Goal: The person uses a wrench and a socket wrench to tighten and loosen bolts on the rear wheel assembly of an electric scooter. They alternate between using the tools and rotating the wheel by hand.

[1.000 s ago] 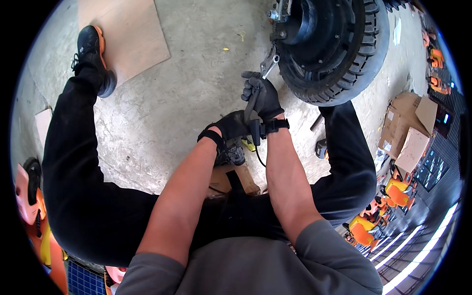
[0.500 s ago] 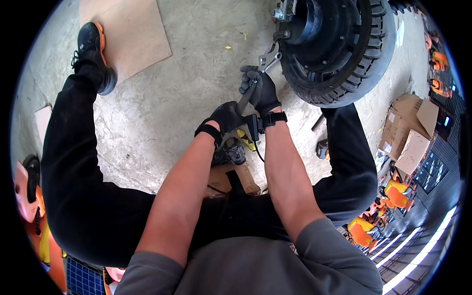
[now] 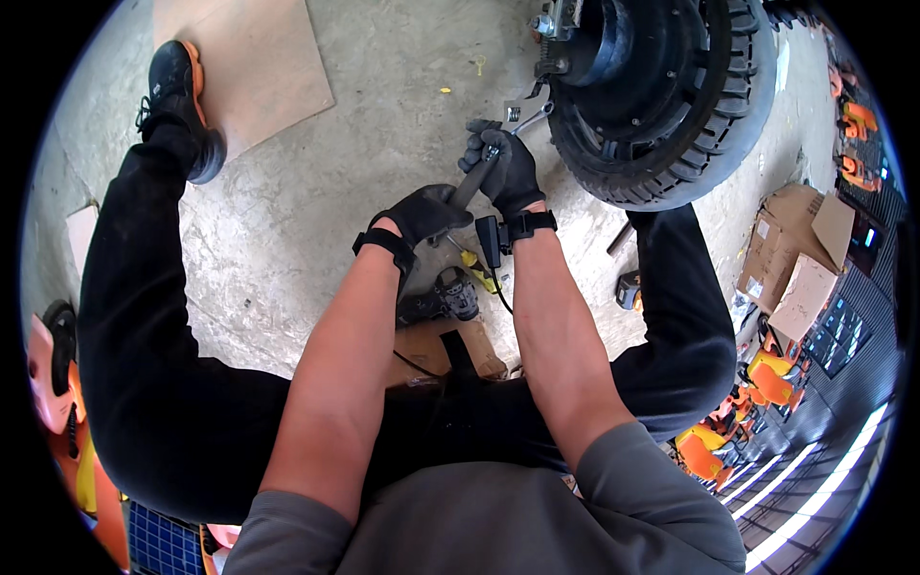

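Note:
My right hand, in a dark glove, is closed around tools just left of the wheel. A shiny wrench sticks out past its fingers, its ring end close to the bracket beside the wheel hub. Next to it shows an open wrench jaw; whether both belong to one tool is hidden. A flat grey handle runs from the right hand's fingers down to my gloved left hand, whose fingers are curled on its lower end. The black wheel with its knobbly tyre stands at the upper right.
Below my hands lie a yellow-handled tool, a black power tool and a cardboard box. A battery pack sits by my right leg. An opened carton stands farther right; a flat board lies near my left shoe.
My left hand has shifted a little left and up. The shiny wrench has tilted slightly to the right. More of the yellow-handled tool and the black power tool now shows.

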{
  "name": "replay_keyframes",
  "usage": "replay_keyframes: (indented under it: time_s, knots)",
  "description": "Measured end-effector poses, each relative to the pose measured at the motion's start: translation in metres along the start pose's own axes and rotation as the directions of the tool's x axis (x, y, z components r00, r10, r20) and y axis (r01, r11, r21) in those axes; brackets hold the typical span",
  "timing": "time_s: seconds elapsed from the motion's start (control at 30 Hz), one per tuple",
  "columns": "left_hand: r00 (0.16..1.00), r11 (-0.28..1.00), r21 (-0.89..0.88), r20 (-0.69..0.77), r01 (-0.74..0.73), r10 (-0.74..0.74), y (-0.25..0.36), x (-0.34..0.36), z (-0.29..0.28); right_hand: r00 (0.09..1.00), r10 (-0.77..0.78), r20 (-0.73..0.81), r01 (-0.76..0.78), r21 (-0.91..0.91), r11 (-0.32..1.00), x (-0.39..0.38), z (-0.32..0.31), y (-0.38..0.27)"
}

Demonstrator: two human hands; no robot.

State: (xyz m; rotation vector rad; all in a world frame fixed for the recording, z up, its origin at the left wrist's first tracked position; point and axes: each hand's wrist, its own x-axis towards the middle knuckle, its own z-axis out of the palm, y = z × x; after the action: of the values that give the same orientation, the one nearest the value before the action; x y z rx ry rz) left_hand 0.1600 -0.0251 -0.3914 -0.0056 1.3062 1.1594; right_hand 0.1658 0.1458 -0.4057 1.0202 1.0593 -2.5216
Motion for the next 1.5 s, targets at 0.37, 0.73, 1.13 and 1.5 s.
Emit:
replay_keyframes:
  time_s: [0.37,0.73,1.13,1.5]
  knots:
    - [0.998,0.996,0.077,-0.044,-0.045,0.049,-0.002,-0.003,0.0,0.999,0.023,0.04,-0.025,0.046,0.999,-0.006,0.002,-0.004]
    - [0.952,0.949,0.307,-0.259,-0.079,0.163,0.012,-0.011,0.024,0.999,0.028,-0.04,-0.026,0.05,0.998,-0.013,0.009,-0.009]
    - [0.797,0.79,0.567,-0.355,-0.232,0.489,-0.005,-0.003,0.044,0.959,-0.201,-0.201,0.141,-0.278,0.95,-0.033,0.027,-0.015]
    - [0.79,0.767,0.637,-0.429,-0.079,0.438,0.01,-0.01,0.074,0.921,-0.2,-0.333,0.044,-0.423,0.905,-0.032,0.029,-0.022]
